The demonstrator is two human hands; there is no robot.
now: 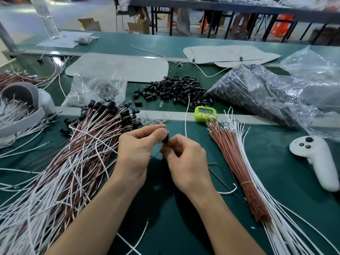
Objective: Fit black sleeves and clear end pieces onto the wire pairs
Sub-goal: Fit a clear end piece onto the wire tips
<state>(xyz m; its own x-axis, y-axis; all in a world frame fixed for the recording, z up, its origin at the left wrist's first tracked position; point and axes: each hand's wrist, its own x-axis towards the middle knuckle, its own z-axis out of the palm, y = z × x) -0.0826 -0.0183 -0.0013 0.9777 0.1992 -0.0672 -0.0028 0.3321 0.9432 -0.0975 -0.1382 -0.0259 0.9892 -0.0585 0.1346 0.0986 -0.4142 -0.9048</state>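
Left of the timer [204,113] sprawls the finished pile [82,148]; below-right of it lies the bare bundle [239,162]; behind it, the loose sleeves [176,89]. Below-left of the timer, left hand [136,150] and right hand [185,161] meet, both pinching one sleeve [165,138] between their fingertips, equally near, its long axis roughly upright; a white wire [186,118] rises beside it.

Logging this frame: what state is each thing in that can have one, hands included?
left hand: pinches the black sleeve.
right hand: grips the same sleeve from below.
black sleeve: held off the table.
sleeved wires: heaped loose.
red wire bundle: tied with a band, unsleeved.
loose sleeves: scattered heap.
water bottle: upright.
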